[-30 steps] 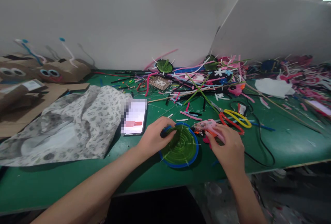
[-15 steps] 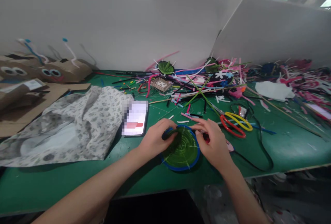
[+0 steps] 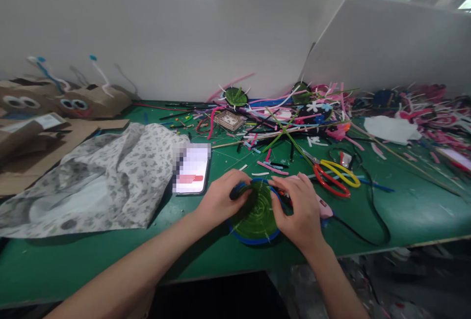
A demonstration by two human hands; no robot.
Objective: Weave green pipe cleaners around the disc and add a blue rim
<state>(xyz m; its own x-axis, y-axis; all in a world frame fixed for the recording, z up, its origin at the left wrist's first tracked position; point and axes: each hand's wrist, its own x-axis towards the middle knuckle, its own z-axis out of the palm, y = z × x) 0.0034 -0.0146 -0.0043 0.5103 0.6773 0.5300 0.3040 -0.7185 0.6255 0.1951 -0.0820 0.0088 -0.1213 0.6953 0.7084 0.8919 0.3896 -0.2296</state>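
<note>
A round coiled disc (image 3: 255, 213), green inside with a blue outer ring, lies on the green table near its front edge. My left hand (image 3: 221, 200) grips the disc's left rim, its fingers curled over a dark end piece. At the right rim my right hand (image 3: 300, 208) presses its fingers against the blue ring. A pink glue gun (image 3: 324, 208) lies just behind my right hand, mostly hidden by it.
A phone (image 3: 191, 168) lies left of the disc, beside a grey patterned cloth (image 3: 103, 179). Red and yellow scissors (image 3: 334, 175) and a black cord (image 3: 371, 213) sit to the right. Loose pipe cleaners (image 3: 279, 122) litter the back. Cardboard figures (image 3: 55, 108) stand far left.
My right hand let go of the pink glue gun and moved left onto the disc's right rim. My left hand stayed on the left rim.
</note>
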